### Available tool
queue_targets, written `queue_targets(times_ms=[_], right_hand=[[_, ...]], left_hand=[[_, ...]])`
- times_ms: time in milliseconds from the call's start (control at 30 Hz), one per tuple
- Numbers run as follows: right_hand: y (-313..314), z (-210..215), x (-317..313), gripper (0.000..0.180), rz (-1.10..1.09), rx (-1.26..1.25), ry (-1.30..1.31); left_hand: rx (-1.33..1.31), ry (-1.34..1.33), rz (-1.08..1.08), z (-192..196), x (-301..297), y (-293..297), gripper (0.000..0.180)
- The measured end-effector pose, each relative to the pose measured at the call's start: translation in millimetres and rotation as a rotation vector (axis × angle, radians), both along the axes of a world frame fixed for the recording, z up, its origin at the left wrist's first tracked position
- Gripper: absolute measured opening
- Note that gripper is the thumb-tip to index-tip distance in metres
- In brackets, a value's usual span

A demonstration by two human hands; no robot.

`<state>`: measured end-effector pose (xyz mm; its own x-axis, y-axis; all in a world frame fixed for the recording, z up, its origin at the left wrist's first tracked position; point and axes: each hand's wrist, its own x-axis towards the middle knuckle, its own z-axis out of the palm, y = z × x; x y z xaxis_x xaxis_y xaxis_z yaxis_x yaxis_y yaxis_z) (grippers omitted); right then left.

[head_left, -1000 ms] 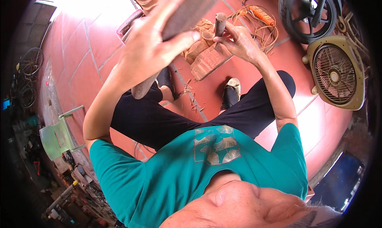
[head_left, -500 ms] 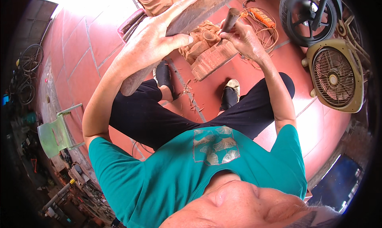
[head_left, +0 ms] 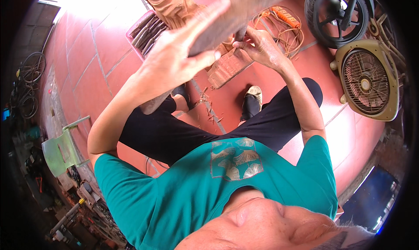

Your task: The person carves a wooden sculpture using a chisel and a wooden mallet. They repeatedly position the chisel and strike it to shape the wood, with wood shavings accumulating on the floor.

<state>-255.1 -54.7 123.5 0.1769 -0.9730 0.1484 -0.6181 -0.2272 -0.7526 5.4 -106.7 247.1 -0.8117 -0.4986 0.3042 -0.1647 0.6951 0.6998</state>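
My left hand [head_left: 168,62], slightly blurred, grips a long, thick wooden club [head_left: 235,20] slanting from lower left to upper right. My right hand [head_left: 265,49] pinches a carving chisel [head_left: 240,33] upright; the club overlaps the top of its handle. Below these, a wooden carving [head_left: 229,68] with a squared base rests between my feet. The club and my left hand hide most of its carved part. Whether the club touches the chisel, I cannot tell. The chisel's tip is hard to make out.
Beyond my left hand lies a pink tray [head_left: 131,30] of chisels beside another carved wooden figure [head_left: 170,5]. An orange power strip [head_left: 286,17] with looped cable sits on the right, near a wheel [head_left: 339,18] and a box fan [head_left: 365,82]. Wood shavings [head_left: 209,106] litter the tiles.
The club has shifted right over the chisel's handle, covering more of the carving. The chisel and my right hand have moved slightly left. More of the chisel tray shows.
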Motion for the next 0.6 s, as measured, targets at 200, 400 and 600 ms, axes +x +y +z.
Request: queue_targets(times_ms=[200, 400, 600], right_hand=[[-0.1, -3.1, -0.9, 0.021, -0.008, -0.002, 0.009], [1.2, -2.2, -0.3, 0.024, -0.008, 0.033, -0.055], [3.5, 1.7, 1.1, 0.026, -0.047, 0.036, 0.027]], left_hand=[[0.040, -0.113, -0.056, 0.6, 3.4, -4.9, 0.079], [0.139, 0.194, 0.064, 9.7, 0.0, 4.0, 0.079], [-0.060, -0.086, -0.031, -17.9, 4.1, -19.8, 0.075]])
